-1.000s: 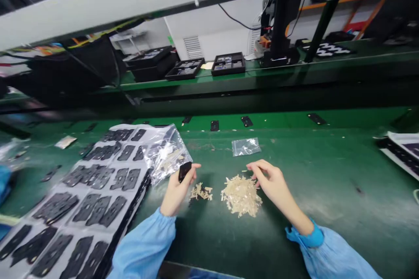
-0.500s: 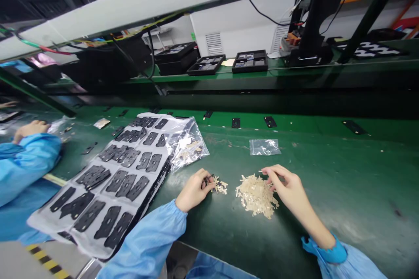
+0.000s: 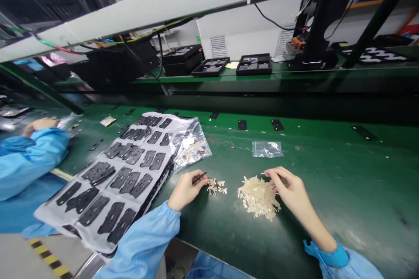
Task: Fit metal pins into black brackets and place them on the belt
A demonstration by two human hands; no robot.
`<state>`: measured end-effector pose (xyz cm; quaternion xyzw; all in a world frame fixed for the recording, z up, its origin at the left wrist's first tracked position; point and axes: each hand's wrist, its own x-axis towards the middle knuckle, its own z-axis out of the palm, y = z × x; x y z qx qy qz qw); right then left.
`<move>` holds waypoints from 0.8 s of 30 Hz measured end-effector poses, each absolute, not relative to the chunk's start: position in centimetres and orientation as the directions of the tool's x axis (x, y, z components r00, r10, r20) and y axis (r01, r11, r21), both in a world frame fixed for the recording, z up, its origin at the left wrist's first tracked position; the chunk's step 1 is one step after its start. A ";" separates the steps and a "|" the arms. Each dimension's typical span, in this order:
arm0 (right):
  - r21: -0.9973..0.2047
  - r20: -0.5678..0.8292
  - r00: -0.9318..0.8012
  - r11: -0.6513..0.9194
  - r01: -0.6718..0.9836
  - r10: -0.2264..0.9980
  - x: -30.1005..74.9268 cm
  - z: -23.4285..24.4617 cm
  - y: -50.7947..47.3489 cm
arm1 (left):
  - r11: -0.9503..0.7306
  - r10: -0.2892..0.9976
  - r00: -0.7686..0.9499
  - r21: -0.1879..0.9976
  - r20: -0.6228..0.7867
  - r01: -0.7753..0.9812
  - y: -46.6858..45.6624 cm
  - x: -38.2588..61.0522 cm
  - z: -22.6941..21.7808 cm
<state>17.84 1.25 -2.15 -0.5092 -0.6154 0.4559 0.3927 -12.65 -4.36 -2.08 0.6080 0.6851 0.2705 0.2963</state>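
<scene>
**Your left hand (image 3: 187, 190) is pinching a thin black piece (image 3: 199, 178), and your right hand (image 3: 290, 189) is at a larger pile of beige flakes (image 3: 258, 198).**

A small pile of beige flakes (image 3: 216, 186) sits between your hands on the green counter (image 3: 330, 183). A plastic bag of flakes (image 3: 191, 144) lies just beyond your left hand, overlapping a white sheet of black parts (image 3: 121, 183), while a co-worker's blue sleeve (image 3: 34, 157) rests beyond that sheet. The black piece is clamped between your left thumb and fingers, its long axis pointing up and right, its tip towards the small pile. Your right fingertips (image 3: 270, 173) are curled onto the larger pile's far edge; you can't tell whether they've closed on a flake.
</scene>
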 end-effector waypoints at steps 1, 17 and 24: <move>-0.960 0.022 -0.175 0.070 0.273 0.984 17.9 -2.2 1.3 | 0.097 0.995 -0.090 0.714 -0.048 0.693 -4.5 -12.7 -2.0; -0.955 -0.144 -0.404 -0.234 -0.183 0.903 12.4 -1.9 -1.7 | 0.037 0.998 0.038 0.941 -0.053 0.335 -3.7 -3.0 0.3; -0.982 -0.123 -0.289 -0.158 -0.102 0.949 14.2 -1.7 -1.8 | -0.034 0.999 0.029 0.929 0.025 0.369 -3.9 -1.0 0.3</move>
